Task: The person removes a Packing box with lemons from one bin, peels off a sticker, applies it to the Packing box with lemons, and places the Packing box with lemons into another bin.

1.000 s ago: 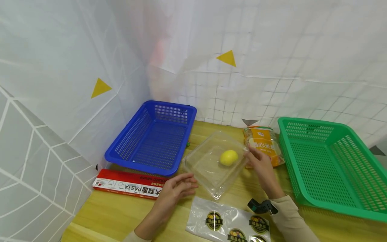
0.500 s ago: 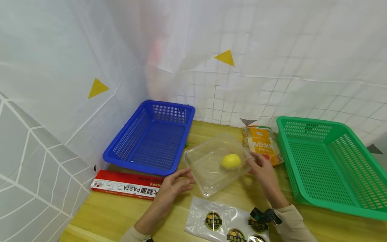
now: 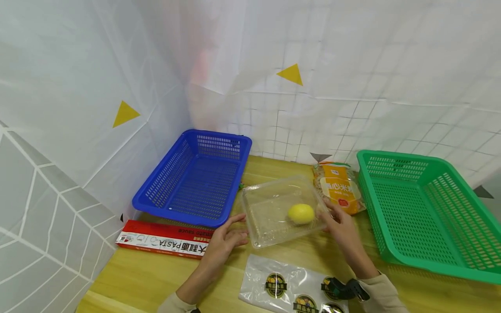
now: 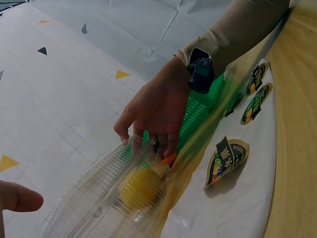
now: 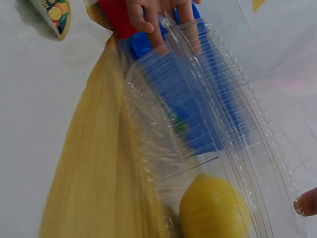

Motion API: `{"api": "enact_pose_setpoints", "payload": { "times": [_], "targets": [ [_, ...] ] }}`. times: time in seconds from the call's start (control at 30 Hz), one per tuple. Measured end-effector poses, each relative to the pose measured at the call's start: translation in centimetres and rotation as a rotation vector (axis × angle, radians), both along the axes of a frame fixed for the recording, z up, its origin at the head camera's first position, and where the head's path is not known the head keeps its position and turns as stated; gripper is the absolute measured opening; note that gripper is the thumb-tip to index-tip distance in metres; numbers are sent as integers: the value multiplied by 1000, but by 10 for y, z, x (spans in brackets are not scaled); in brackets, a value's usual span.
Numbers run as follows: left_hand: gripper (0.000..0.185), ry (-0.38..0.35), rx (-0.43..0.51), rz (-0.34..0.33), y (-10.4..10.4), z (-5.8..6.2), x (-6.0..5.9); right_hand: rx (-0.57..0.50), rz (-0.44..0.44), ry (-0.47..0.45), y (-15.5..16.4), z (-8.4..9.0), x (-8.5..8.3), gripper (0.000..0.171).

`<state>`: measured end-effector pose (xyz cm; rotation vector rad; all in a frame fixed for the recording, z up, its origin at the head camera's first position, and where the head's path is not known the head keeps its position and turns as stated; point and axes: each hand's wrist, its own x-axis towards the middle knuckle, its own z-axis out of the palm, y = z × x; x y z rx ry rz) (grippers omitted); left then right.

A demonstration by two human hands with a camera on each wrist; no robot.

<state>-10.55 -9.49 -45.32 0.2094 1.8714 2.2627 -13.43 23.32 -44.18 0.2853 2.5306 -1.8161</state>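
A clear plastic clamshell box (image 3: 270,215) with a ribbed lid lies between my hands, its lid down. Inside it, towards the right end, is a yellow lemon (image 3: 301,214). My right hand (image 3: 343,230) pinches the box's right edge; the left wrist view shows the thumb above and the fingers (image 4: 168,144) underneath. My left hand (image 3: 221,245) is at the box's left end, fingers loosely spread and fingertips right at the rim. In the right wrist view, the left fingers (image 5: 156,37) show at the far end of the box.
A blue basket (image 3: 195,182) stands at the left, a green basket (image 3: 434,217) at the right. An orange food packet (image 3: 338,187) lies behind my right hand. In front of the blue basket is a red pasta box (image 3: 164,239). A labelled clear bag (image 3: 293,284) lies nearest me.
The clamshell box has turned clockwise, its near corner swinging left, with the right hand keeping its hold. The lemon has shifted slightly right and nearer. My left hand has moved slightly left.
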Motion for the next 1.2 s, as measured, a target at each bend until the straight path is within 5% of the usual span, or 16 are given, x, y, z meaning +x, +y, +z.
{"api": "enact_pose_setpoints", "payload": {
  "times": [0.53, 1.2],
  "targets": [
    [71, 97, -115, -50, 4, -13, 1, 47, 4, 69, 5, -6, 25, 56],
    [81, 169, -186, 17, 7, -24, -3, 91, 41, 99, 10, -13, 38, 64]
  ]
}}
